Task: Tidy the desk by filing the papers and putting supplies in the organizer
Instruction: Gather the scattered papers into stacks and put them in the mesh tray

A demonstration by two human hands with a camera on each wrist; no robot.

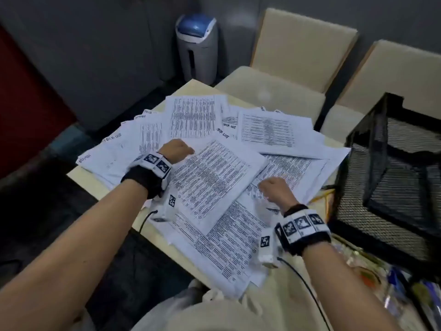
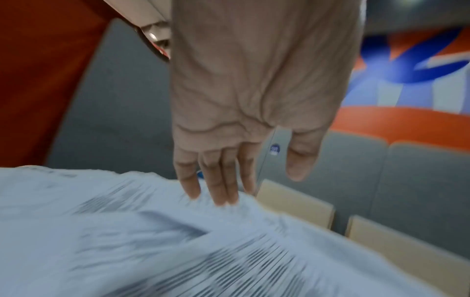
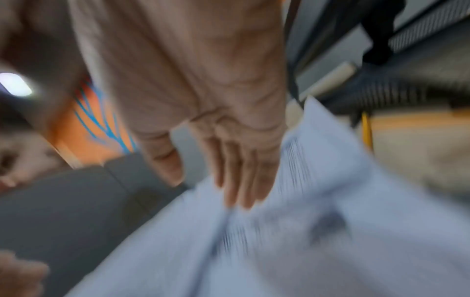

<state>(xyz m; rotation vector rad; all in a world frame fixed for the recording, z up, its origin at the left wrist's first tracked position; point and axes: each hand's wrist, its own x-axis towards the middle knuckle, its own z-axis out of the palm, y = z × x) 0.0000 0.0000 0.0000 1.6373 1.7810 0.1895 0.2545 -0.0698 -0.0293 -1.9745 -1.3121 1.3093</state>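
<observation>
Several printed white papers (image 1: 210, 173) lie scattered and overlapping across the pale desk (image 1: 83, 177). My left hand (image 1: 175, 150) reaches down onto the far left edge of the top sheet; in the left wrist view its straight fingers (image 2: 218, 180) touch the papers (image 2: 152, 241), thumb apart. My right hand (image 1: 276, 189) rests on the sheets toward the right; its straight fingers (image 3: 239, 180) press on the paper (image 3: 305, 241) in the blurred right wrist view. A black mesh organizer (image 1: 393, 177) stands at the right of the desk.
Pens and small supplies (image 1: 386, 283) lie blurred at the desk's near right, and something yellow (image 1: 322, 194) pokes out beside the organizer. Two cream chairs (image 1: 298, 51) stand behind the desk. A grey and blue bin (image 1: 196, 46) stands on the floor beyond.
</observation>
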